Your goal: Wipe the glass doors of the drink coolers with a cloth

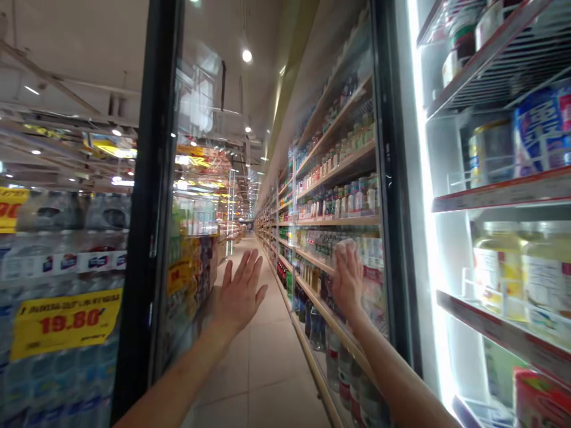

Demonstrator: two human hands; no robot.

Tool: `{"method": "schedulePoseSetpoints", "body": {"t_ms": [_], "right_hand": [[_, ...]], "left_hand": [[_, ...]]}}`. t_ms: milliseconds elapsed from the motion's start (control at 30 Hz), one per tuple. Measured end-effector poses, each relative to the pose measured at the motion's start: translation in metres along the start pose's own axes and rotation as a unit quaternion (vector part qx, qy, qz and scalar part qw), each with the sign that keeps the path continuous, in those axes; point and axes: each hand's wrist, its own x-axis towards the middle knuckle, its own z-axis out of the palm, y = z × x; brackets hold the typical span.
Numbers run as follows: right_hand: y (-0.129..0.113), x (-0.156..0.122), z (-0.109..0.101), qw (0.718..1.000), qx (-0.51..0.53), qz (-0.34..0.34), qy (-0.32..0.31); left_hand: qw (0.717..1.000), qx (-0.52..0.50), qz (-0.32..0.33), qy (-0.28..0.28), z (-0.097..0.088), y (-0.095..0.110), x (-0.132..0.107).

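In front of me stands a glass fridge door [272, 83] with a black frame, swung open. My left hand [243, 285] is spread flat, fingers stretched, against or just before the glass; whether it touches I cannot tell. It holds nothing. My right hand [350, 279] is pressed towards the right part of the pane. Its fingers lie over a crumpled whitish cloth [345, 244], possibly a wipe, mostly hidden under them.
To the right is the lit fridge with wire shelves [495, 193] holding jars [497, 270] and packs. Stacked bottled water [62, 249] with a yellow price sign [66, 321] is on the left. Through the glass show a tiled aisle [263, 333] and bottle shelves [339, 220].
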Motion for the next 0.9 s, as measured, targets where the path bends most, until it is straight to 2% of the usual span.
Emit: {"method": "schedulePoseSetpoints", "body": {"t_ms": [67, 133, 167, 267, 333, 400, 500, 567, 667, 733, 767, 800, 900], "right_hand": [[0.009, 0.002, -0.002, 0.995, -0.026, 0.084, 0.047], [-0.001, 0.004, 0.002, 0.994, -0.03, 0.092, 0.056], [-0.011, 0.003, 0.005, 0.997, -0.022, 0.064, 0.039], [-0.04, -0.006, 0.01, 0.994, 0.024, -0.093, -0.058], [-0.038, -0.011, 0.007, 0.984, 0.04, -0.154, -0.081], [-0.019, -0.012, 0.0, 0.993, 0.023, -0.111, -0.039], [0.01, -0.011, -0.01, 0.999, -0.022, 0.027, 0.034], [0.011, -0.013, -0.012, 0.998, -0.024, 0.047, 0.032], [-0.003, -0.024, -0.01, 0.996, 0.016, -0.071, -0.045], [-0.003, -0.031, -0.011, 0.987, 0.031, -0.134, -0.087], [0.002, -0.034, -0.012, 0.988, 0.026, -0.125, -0.084], [0.01, -0.035, -0.014, 0.994, 0.014, -0.086, -0.061], [0.034, -0.033, -0.017, 0.994, -0.03, 0.094, 0.05]], "left_hand": [[1.0, -0.004, -0.007, 0.003, 0.001, 0.002, 0.0], [1.0, -0.008, -0.014, 0.009, 0.002, 0.005, 0.0], [1.0, -0.012, -0.018, 0.013, 0.002, 0.006, 0.0], [0.999, -0.023, -0.027, 0.017, 0.002, 0.006, 0.0], [0.999, -0.023, -0.026, 0.015, 0.001, 0.006, 0.0], [0.999, -0.02, -0.024, 0.013, 0.0, 0.006, 0.0], [0.999, -0.019, -0.028, 0.014, 0.0, 0.008, 0.001], [0.999, -0.019, -0.029, 0.022, 0.002, 0.009, 0.0], [0.999, -0.017, -0.026, 0.031, 0.004, 0.008, -0.001], [0.999, -0.018, -0.024, 0.029, 0.004, 0.007, -0.001], [0.999, -0.019, -0.024, 0.026, 0.004, 0.007, -0.001], [0.999, -0.021, -0.025, 0.024, 0.004, 0.007, -0.002], [0.999, -0.03, -0.031, 0.02, 0.003, 0.008, -0.001]]}}
